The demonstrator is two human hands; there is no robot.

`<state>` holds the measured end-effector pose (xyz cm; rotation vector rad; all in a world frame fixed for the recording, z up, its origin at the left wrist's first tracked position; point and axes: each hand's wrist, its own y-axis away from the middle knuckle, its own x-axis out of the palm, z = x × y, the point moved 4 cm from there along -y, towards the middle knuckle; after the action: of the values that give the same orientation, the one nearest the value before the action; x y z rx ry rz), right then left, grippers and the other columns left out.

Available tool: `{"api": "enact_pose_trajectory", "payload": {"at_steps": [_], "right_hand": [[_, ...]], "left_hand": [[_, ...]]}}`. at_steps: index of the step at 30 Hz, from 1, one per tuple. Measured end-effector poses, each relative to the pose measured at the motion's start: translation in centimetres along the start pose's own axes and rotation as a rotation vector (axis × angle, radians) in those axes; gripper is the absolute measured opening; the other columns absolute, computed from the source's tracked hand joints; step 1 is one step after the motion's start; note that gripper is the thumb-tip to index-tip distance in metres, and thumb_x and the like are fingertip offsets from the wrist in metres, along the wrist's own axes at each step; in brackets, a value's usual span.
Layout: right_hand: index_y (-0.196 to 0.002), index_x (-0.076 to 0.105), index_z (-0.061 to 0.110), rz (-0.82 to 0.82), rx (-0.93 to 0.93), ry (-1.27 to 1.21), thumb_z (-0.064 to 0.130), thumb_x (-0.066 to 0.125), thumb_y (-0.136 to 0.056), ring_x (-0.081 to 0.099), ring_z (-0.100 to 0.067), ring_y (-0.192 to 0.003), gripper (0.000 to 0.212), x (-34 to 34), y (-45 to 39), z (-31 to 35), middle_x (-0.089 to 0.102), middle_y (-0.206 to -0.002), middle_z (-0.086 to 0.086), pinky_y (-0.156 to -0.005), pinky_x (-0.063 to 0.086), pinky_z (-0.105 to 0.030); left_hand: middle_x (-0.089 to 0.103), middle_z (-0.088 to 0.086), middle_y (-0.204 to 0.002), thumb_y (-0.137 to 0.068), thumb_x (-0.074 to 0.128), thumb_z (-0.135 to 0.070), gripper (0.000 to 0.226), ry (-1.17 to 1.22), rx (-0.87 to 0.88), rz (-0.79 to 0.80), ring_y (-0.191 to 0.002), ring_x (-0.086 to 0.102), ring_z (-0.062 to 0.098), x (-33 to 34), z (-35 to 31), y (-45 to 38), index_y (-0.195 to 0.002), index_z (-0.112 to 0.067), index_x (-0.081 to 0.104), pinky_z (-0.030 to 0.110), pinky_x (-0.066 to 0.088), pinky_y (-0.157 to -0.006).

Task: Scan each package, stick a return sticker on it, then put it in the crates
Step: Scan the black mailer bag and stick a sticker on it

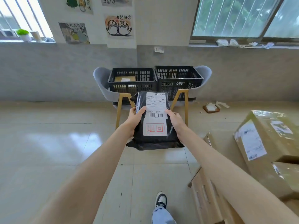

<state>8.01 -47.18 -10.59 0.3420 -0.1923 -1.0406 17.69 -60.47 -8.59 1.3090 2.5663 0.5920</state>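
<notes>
I hold a black plastic mailer package (pixel 161 142) out in front of me with both hands. It carries a white shipping label (pixel 156 103) with barcodes and, below that, a white return sticker (pixel 155 129) with red characters. My left hand (pixel 135 118) grips its left edge, thumb on top. On the right edge, my right hand (pixel 175 121) grips the same way. Straight ahead stand two black crates on grey chairs: the left crate (pixel 132 87) holds a brown box (pixel 124 78), the right crate (pixel 178 85) shows no clear contents.
Large taped cardboard boxes (pixel 267 143) and flattened cardboard (pixel 208 191) crowd the floor at my right. A small scrap of packaging (pixel 211 108) lies on the tiles right of the chairs. My shoe (pixel 161 200) is below. The wall and windows stand behind the crates.
</notes>
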Motion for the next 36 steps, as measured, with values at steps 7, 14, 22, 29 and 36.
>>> {"api": "enact_pose_trajectory", "payload": {"at_steps": [7, 14, 22, 29, 36], "right_hand": [[-0.12, 0.041, 0.011, 0.043, -0.001, 0.004, 0.037, 0.05, -0.097, 0.06, -0.026, -0.108, 0.035, 2.7, -12.2, 4.5, 0.061, -0.117, -0.009, -0.097, 0.048, -0.041], [-0.131, 0.041, 0.006, 0.071, 0.002, 0.017, 0.033, 0.049, -0.098, 0.056, -0.027, -0.115, 0.043, 4.6, -22.9, 9.5, 0.057, -0.127, -0.012, -0.095, 0.045, -0.035], [-0.134, 0.039, 0.007, 0.067, 0.033, 0.064, 0.034, 0.046, -0.099, 0.052, -0.02, -0.107, 0.045, 6.2, -32.5, 13.1, 0.053, -0.131, -0.01, -0.09, 0.04, -0.03], [-0.136, 0.037, 0.009, 0.003, 0.053, 0.097, 0.036, 0.047, -0.099, 0.05, -0.021, -0.117, 0.047, 8.6, -43.3, 15.9, 0.051, -0.132, -0.006, -0.097, 0.039, -0.032], [-0.136, 0.039, 0.008, -0.073, 0.078, 0.103, 0.034, 0.047, -0.099, 0.044, -0.022, -0.125, 0.046, 11.7, -54.0, 20.3, 0.045, -0.141, -0.008, -0.091, 0.032, -0.028]], "left_hand": [[0.059, 0.011, -0.124, -0.094, 0.05, -0.049, 0.063, 0.02, -0.005, -0.099, -0.108, 0.061, 0.028, -1.2, -4.6, -11.1, -0.145, -0.026, 0.019, 0.044, 0.05, -0.096], [0.06, 0.009, -0.119, -0.094, 0.051, -0.047, 0.061, 0.022, -0.028, -0.165, -0.102, 0.062, 0.024, -1.8, -9.5, -21.9, -0.143, -0.024, 0.022, 0.038, 0.052, -0.088], [0.06, 0.008, -0.12, -0.093, 0.053, -0.048, 0.063, 0.034, -0.075, -0.18, -0.104, 0.062, 0.024, -2.3, -12.9, -32.8, -0.142, -0.027, 0.021, 0.037, 0.052, -0.09], [0.056, 0.007, -0.123, -0.091, 0.054, -0.053, 0.07, 0.007, -0.15, -0.177, -0.101, 0.058, 0.022, -3.4, -16.0, -44.9, -0.144, -0.024, 0.02, 0.033, 0.049, -0.077], [0.061, 0.007, -0.126, -0.078, 0.057, -0.068, 0.084, -0.048, -0.216, -0.042, -0.111, 0.06, 0.028, -5.2, -21.2, -58.0, -0.142, -0.016, 0.039, 0.043, 0.045, -0.1]]}}
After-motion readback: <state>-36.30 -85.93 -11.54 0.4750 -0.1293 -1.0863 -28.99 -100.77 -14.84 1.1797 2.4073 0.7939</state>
